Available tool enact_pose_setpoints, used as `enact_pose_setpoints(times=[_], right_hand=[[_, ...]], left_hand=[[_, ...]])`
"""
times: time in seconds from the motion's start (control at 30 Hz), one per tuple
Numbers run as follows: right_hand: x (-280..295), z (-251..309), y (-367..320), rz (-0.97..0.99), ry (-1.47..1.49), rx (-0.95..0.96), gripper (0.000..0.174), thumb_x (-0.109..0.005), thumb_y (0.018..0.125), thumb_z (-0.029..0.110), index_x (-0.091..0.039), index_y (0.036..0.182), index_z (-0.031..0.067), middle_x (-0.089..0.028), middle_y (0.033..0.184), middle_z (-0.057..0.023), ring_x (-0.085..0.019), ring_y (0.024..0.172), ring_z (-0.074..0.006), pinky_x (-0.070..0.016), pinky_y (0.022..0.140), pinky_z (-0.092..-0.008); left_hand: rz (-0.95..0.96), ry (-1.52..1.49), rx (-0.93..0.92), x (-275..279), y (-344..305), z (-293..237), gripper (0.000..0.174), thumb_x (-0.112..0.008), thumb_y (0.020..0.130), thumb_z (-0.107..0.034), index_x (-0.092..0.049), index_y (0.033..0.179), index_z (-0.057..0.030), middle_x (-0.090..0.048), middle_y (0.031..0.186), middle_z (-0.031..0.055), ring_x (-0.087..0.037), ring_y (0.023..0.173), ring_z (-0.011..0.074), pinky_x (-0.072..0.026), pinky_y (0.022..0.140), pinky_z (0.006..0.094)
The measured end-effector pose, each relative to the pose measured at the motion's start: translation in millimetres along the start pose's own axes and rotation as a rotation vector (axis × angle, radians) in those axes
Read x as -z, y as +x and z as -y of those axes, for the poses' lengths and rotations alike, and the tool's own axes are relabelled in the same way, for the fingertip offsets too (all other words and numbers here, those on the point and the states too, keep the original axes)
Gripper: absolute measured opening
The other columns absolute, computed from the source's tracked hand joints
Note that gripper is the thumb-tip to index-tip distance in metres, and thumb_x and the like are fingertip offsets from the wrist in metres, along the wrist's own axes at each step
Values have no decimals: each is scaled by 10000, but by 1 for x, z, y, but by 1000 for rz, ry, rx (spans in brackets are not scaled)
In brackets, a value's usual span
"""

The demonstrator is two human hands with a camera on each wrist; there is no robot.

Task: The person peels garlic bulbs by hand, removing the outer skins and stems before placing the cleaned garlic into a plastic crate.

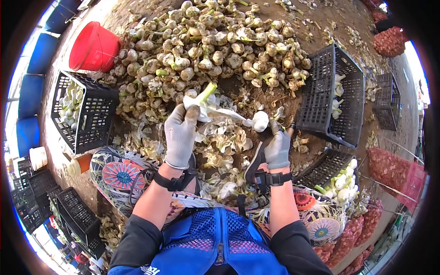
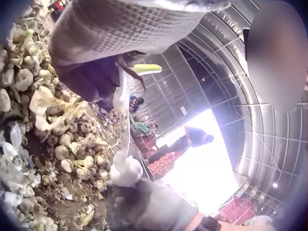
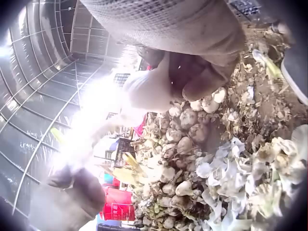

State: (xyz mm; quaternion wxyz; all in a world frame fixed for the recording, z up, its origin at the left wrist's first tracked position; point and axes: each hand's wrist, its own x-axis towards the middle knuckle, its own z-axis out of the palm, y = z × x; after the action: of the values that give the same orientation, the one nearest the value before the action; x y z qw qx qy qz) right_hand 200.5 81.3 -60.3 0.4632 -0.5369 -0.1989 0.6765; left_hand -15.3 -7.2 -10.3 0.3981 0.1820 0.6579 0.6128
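Observation:
My gloved left hand (image 1: 179, 137) pinches a white garlic stem with a cut green end (image 1: 208, 91), and pale skin bunches around the fingertips. From there a thin strip of white peel (image 1: 228, 112) stretches across to a clean white garlic bulb (image 1: 260, 120). My gloved right hand (image 1: 277, 149) grips that bulb at its lower right side. In the left wrist view the strip runs down to the bulb (image 2: 126, 169); in the right wrist view the bulb (image 3: 149, 89) shows beside the right fingers. Loose garlic skins (image 1: 224, 142) lie on the ground below both hands.
A large heap of unpeeled garlic (image 1: 206, 46) lies ahead. Left are a red bucket (image 1: 94, 48) and a black crate (image 1: 94, 110) holding white garlic. Right are another black crate (image 1: 339, 98), white bulbs (image 1: 341, 185) beside my knee, and red mesh sacks (image 1: 389, 174).

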Motion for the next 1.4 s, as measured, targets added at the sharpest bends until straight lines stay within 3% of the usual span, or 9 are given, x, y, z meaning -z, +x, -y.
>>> enact_pose_setpoints(times=[0.17, 0.27, 0.37, 0.6, 0.7, 0.8, 0.93, 1.07, 1.4], right_hand=[[17, -9, 5, 146, 177, -136, 283, -570, 1007, 207, -628, 1103, -53, -686, 1020, -130, -705, 855, -219, -620, 700, -353], [13, -10, 5, 109, -201, 29, 264, -621, 981, 236, -680, 1056, -10, -699, 957, -119, -683, 887, -174, -588, 691, -305], [6, -9, -4, 272, -790, 230, 207, -675, 943, 218, -738, 1000, 29, -710, 880, -54, -632, 788, -113, -490, 693, -254], [52, 27, 37, 219, 279, 33, 458, -708, 896, 286, -566, 1251, 34, -695, 1111, -128, -681, 954, -236, -581, 828, -373], [44, 84, 63, 576, 821, 178, 585, -712, 889, 402, -534, 1311, 37, -677, 1178, -125, -663, 977, -240, -578, 826, -369], [36, 91, 113, 423, 469, 204, 426, -624, 958, 362, -610, 1241, 43, -664, 1219, -107, -657, 1004, -216, -550, 872, -373], [38, 22, 225, 334, -1465, 750, 455, -612, 876, 138, -615, 1327, 196, -616, 1328, -70, -600, 1177, -305, -472, 1004, -363], [-16, -5, 237, 191, -2126, 363, 618, -661, 805, 129, -500, 1394, 230, -372, 1491, -201, -567, 1192, -374, -491, 964, -483], [10, -59, 187, 146, -950, 164, 458, -649, 787, -50, -671, 1227, 73, -657, 1198, -135, -655, 986, -216, -527, 867, -333]], left_hand=[[-141, 245, -136, 16, 23, 16, 291, -616, 931, -95, -595, 1193, 30, -669, 1085, 120, -647, 899, 172, -527, 802, 290], [171, 1008, -483, 0, 13, 16, 502, -760, 779, -207, -558, 1191, -2, -551, 1228, 239, -545, 1134, 417, -452, 968, 482], [591, 1141, -438, -21, -15, 29, 386, -723, 837, -233, -621, 1136, -12, -645, 1120, 193, -626, 1061, 331, -496, 883, 454], [594, 355, 252, -27, -4, 18, 269, -630, 941, -181, -634, 1153, -14, -662, 832, 114, -661, 803, 288, -517, 765, 343], [603, 727, -133, -25, -2, 35, 437, -650, 893, -147, -558, 1305, -35, -659, 926, 140, -649, 854, 312, -518, 807, 353], [612, 817, -227, -26, -7, 57, 508, -653, 836, -116, -524, 1322, -39, -633, 1033, 196, -632, 971, 363, -505, 849, 393], [544, 652, 144, -32, -5, 41, 272, -644, 917, -229, -655, 1118, -47, -681, 881, 192, -676, 837, 358, -521, 737, 393], [489, 777, 263, -29, 7, 42, 245, -669, 919, -258, -702, 995, -27, -646, 734, 119, -603, 691, 176, -485, 644, 310], [381, 323, 380, -32, 13, 79, 457, -585, 986, -282, -520, 1342, -2, -638, 1007, 71, -615, 874, 122, -502, 759, 281]])
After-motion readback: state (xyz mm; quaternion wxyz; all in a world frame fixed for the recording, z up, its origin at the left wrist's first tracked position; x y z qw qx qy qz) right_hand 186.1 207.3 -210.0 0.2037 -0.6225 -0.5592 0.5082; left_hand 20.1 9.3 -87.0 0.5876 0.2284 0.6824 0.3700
